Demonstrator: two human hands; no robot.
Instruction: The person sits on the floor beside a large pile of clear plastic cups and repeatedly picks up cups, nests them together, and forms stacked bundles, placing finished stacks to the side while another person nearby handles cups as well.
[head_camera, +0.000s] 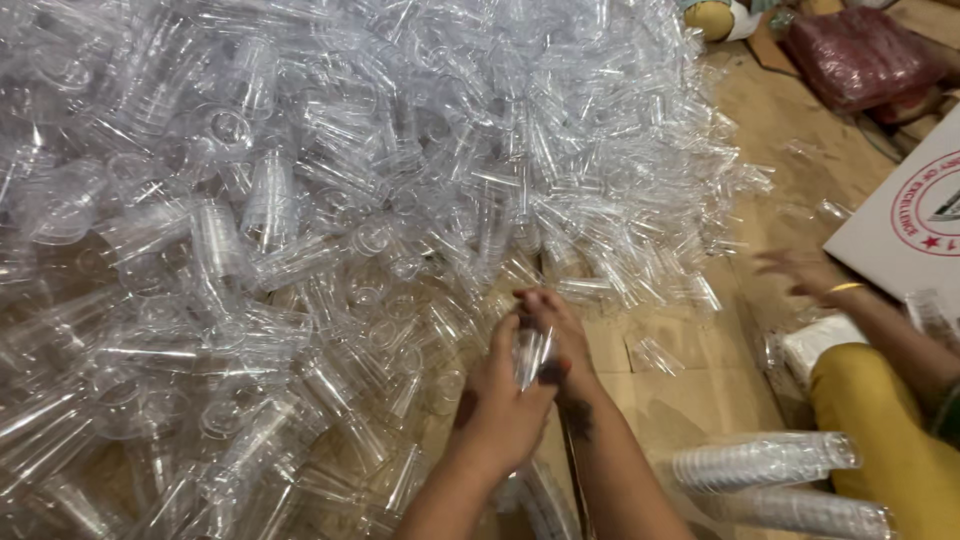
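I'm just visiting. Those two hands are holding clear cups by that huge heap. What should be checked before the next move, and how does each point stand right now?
1. Both hands on the cups: ok. The left hand and right hand close around a short stack of cups.
2. Cups nested straight: cannot tell, the fingers cover most of the stack.
3. More cups near: ok. The heap lies right beside the hands.
4. Finished stacks out of the way: ok. Two long stacks lie on the floor to the right, apart from the hands.
5. Other person's hand apart: ok, it is far to the right.
6. Cups undamaged: cannot tell, too clear and small.
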